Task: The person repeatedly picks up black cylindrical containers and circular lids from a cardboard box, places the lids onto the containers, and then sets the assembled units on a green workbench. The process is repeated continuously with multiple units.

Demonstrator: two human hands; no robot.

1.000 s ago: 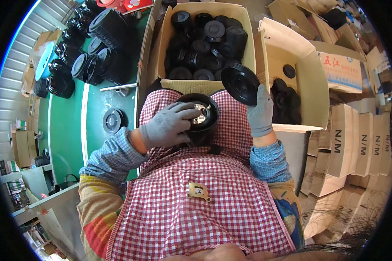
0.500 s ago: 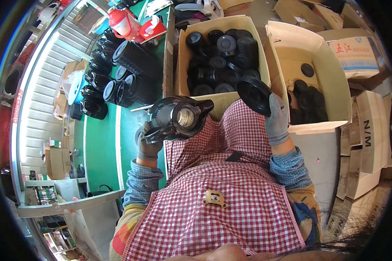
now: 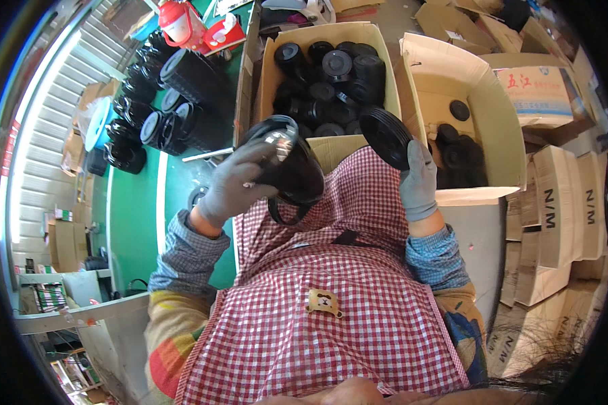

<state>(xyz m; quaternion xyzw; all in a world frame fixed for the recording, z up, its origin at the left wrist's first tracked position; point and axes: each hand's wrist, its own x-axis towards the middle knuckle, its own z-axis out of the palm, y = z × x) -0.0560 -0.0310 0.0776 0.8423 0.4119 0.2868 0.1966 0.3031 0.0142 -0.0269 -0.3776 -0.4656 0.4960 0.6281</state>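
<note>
My left hand [image 3: 240, 183], in a grey glove, is closed around the upper part of a glossy black jug [image 3: 302, 177] over my lap. The jug is tilted, and its handle loop hangs toward me; a bright reflection shows near the fingers. On the other side, my gloved right hand [image 3: 419, 182] grips a short stack of round black lids [image 3: 385, 138] by the edge, fingers mostly behind it. Jug and lids are held apart.
Beyond my lap stands a carton [image 3: 267, 81] full of black round parts. Right of it another carton [image 3: 510, 135] holds several black discs. The green table [image 3: 132, 223] at left carries black jugs [image 3: 123, 148], stacked black discs [image 3: 190, 75] and a red-and-white container [image 3: 180, 25].
The jug has been turned: its open silver mouth no longer faces up. My left hand has gone from its side to its top. My right hand still holds the lids, and the view has shifted slightly.
</note>
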